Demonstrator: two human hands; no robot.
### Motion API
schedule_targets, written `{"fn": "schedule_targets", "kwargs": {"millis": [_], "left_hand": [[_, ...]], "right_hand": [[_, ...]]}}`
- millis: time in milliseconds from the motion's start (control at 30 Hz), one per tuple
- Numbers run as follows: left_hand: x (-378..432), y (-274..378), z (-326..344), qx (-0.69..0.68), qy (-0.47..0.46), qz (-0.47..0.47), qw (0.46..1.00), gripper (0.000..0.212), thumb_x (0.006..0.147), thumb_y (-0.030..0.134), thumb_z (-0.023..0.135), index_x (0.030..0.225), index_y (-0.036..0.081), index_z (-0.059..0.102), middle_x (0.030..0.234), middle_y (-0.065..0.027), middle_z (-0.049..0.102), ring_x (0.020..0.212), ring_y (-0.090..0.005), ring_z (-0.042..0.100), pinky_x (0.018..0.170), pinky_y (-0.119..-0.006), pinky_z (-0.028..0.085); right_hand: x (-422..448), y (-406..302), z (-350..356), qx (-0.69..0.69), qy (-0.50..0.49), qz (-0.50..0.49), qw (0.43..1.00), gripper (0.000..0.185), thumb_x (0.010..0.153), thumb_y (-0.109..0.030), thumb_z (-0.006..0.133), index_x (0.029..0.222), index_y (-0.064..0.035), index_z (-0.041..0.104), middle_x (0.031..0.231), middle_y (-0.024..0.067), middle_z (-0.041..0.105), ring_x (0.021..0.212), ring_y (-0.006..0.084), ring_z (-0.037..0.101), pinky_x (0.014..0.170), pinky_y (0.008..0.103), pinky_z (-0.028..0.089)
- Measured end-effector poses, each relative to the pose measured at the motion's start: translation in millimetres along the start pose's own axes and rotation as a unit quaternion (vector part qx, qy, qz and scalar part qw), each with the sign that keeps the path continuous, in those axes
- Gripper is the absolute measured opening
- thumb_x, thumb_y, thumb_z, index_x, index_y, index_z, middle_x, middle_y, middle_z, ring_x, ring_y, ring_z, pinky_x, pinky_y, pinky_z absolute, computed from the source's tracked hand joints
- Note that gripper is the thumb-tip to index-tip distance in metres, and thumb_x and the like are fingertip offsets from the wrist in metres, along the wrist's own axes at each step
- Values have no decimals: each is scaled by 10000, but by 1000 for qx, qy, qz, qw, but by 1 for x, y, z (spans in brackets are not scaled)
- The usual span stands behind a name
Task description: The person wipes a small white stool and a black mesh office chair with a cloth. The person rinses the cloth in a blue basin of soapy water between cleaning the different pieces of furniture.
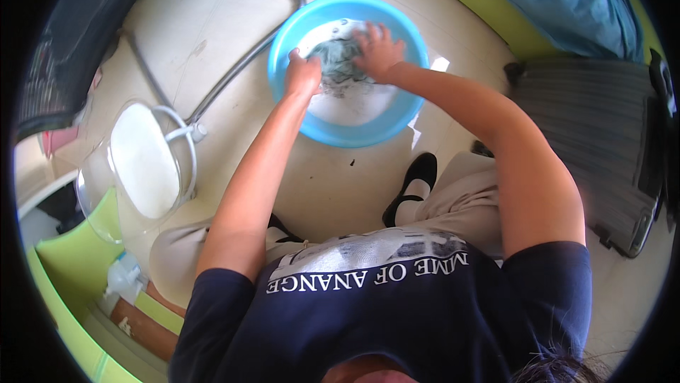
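A round blue plastic basin [361,137] stands on the floor before me, with sudsy water [353,109] and a wet grey-green cloth [334,59] in it. My left hand [304,73] is inside the basin at the cloth's left edge, thumb raised. Its fingers are partly hidden, so a grip on the cloth cannot be made out. Over the cloth's right side, my right hand [380,52] has its fingers spread, slightly blurred by motion. Whether its palm presses on the cloth is unclear.
Bent metal tubing [234,82] runs along the floor to the basin's left rim. A clear plastic chair with a white seat pad [144,160] is at left. To the right lies a dark ribbed suitcase [589,122], below blue fabric [563,5]. My shoe [419,170] is near the basin.
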State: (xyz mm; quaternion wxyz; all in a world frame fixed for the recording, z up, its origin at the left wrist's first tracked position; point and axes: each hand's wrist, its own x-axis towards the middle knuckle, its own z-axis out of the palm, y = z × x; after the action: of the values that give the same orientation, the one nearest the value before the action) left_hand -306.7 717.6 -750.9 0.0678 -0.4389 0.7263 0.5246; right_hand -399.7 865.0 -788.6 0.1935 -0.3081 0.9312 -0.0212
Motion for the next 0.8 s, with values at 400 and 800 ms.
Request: {"fn": "schedule_targets", "kwargs": {"millis": [400,800], "left_hand": [[90,-118,5,146,-166,152,963,540,926,193,500,1454,224,392,1542,-147,258,1350,-370,351,1085,-465,318],[8,-13,-10,-441,-364,-145,807,789,881,676,390,1476,165,294,1496,-115,336,1363,-399,324,1049,-682,278]], "right_hand": [[40,7,29,113,-163,-83,977,596,720,-412,694,1208,-76,625,1322,140,529,1216,345,494,958,463,449],[1,-54,-105,692,-159,-51,702,393,765,-296,712,1058,-39,663,1048,141,658,941,254,618,843,387,497]]}}
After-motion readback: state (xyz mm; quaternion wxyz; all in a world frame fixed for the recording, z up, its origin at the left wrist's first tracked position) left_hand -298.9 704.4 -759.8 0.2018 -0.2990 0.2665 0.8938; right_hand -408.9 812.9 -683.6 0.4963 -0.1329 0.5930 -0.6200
